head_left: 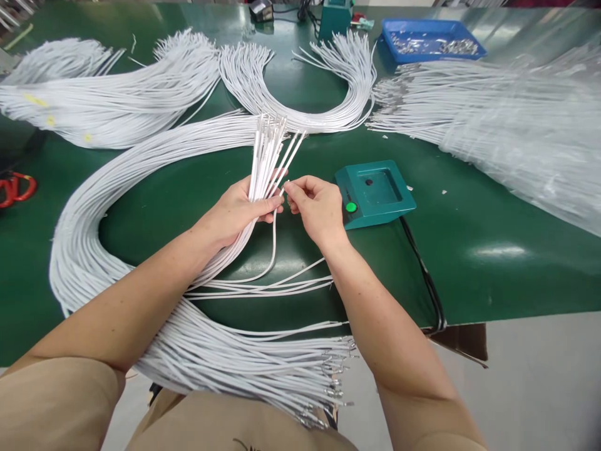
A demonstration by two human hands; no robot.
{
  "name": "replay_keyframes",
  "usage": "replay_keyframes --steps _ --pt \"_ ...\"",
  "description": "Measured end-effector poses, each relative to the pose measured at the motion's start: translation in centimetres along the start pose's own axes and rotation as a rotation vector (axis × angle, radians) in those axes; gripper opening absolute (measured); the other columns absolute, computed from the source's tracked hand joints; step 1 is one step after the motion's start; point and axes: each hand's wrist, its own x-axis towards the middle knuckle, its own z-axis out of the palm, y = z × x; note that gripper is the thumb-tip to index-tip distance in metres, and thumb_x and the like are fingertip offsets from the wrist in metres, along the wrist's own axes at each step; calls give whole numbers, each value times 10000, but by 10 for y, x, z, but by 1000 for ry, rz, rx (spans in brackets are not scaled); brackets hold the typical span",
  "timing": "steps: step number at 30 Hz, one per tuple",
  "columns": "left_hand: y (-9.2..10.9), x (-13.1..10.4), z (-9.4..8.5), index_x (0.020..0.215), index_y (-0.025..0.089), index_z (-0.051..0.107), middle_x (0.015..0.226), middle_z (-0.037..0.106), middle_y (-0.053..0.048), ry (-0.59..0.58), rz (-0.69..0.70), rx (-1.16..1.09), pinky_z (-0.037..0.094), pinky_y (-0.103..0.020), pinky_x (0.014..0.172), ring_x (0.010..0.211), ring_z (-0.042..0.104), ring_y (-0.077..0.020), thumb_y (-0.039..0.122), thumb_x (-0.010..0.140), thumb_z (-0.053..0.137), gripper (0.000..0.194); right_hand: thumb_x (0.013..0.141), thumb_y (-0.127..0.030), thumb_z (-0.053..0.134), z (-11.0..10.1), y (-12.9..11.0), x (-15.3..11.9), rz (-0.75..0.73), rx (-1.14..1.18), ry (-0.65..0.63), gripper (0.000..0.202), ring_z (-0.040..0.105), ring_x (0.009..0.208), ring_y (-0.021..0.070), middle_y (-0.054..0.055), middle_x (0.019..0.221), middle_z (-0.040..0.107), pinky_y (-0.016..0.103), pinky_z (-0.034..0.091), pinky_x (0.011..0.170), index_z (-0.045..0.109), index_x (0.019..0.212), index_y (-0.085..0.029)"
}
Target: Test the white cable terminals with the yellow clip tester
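- Far left, I see red looped handles (pixel 15 186), perhaps of scissors.
- Upper left, I have a thick bundle of white wires (pixel 141 94) with yellow marks.
- Upper middle, I see a U-shaped wire bundle (pixel 328 116).
- Upper right, I make out a blue tray (pixel 422 58) holding small metal pieces (pixel 457 47).
- Right of centre, I see a teal device (pixel 394 199) with a green button (pixel 351 207) and a black cord (pixel 422 269).
- Along the right edge, I view more white wires (pixel 417 106), partly under clear plastic (pixel 526 131).
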Motion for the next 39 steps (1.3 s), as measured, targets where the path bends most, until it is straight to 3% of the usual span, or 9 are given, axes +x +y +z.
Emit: replay_keyframes --steps 4,8,10,15,17,20,26,36,39 --pt "2 3 -4 1142 168 675 838 616 -16 -60 -119 -113 460 -170 526 703 604 -93 154 685 767 466 930 -235 473 2 3 -3 -305 -445 51 232 505 740 146 37 802 583 285 404 708 536 711 -195" --pt "1 6 -8 1101 167 697 861 622 -22 -89 -141 -128 468 -156 517 701 611 -86 145 680 775 428 957 -232 424 -5 3 -1 -480 -539 -58 232 533 815 170 69 884 593 309 426 763 551 767 -191" --pt "1 7 -10 1116 167 695 856 623 -19 -101 -133 -109 484 -155 533 715 623 -90 143 679 778 446 942 -234 453 -11 2 2 -385 -438 -103 217 548 770 152 50 834 598 289 453 727 563 760 -190" --pt "3 8 -11 1131 178 694 855 635 -5 -70 -84 -57 532 -180 602 741 660 -103 117 656 777 486 895 -280 492 -16 -5 5 99 37 -253 171 534 537 85 1 732 611 215 484 476 620 847 -179" --pt "3 8 -12 1145 176 688 850 646 -5 -60 -66 -32 539 -194 616 742 668 -111 122 655 778 502 831 -234 561 -16 -8 4 181 172 -286 112 536 540 79 -4 737 615 215 517 466 640 873 -167" --pt "2 7 -12 1161 165 677 828 656 -5 -60 -29 -4 527 -202 600 723 666 -117 142 650 792 524 745 -188 647 -16 -10 2 225 267 -297 173 535 562 82 -17 696 607 233 569 501 672 912 -153" --pt "2 7 -12 1164 141 669 787 659 -12 -40 23 62 492 -228 562 689 652 -137 187 624 815 561 696 -265 730 -15 -11 2 246 270 -266 210 537 568 72 2 705 648 216 575 510 702 857 -133" --pt "1 5 -9 1133 147 684 759 641 6 -8 82 110 503 -244 570 622 629 -118 189 608 805 541 739 -201 629 -13 -8 4 216 275 -108 55 484 468 62 -53 547 523 216 554 451 613 708 -159" --pt "2 5 -9 1142 151 682 761 646 2 -5 79 121 502 -254 575 629 630 -127 188 608 802 548 754 -235 635 -14 -10 4 253 270 -131 75 486 454 64 -41 576 549 214 539 408 624 737 -163"
